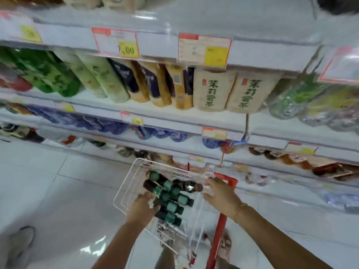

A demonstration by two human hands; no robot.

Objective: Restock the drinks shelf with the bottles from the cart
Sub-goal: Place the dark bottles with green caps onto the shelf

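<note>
A: Where are the bottles [171, 197]?

B: Lying on their sides in a heap inside the white wire basket of the cart [124, 189], dark bottles with teal-green labels and caps. One browner bottle [191, 186] lies across the far end of the heap, toward the shelves.

A: And the hands?

B: The left hand [142, 207] is down in the cart, on the near left of the heap, fingers curled and touching the bottles. The frame is blurred, so I cannot tell whether it has closed around one of them. The right hand [218, 190] is at the cart's right rim, fingers bent over the wire next to the red handle [227, 180]; whether it grips the wire or something clear there, I cannot tell. A thin gold bracelet [240, 209] sits on that wrist.

A: What lies beyond the cart?

B: The drinks shelf [174, 115] rises directly behind it, several white tiers with price tags [118, 42] along the edges. On the tier high above the cart stand beige bottles with green characters [213, 90], with dark blue and tan cartons [147, 82] to their left and green bottles [44, 72] further left again. The tier just under that holds blue-labelled bottles [108, 125].

A: Anything below the cart?

B: White floor tiles [58, 191], and a grey shoe [21, 243] well off to the cart's lower left.
</note>
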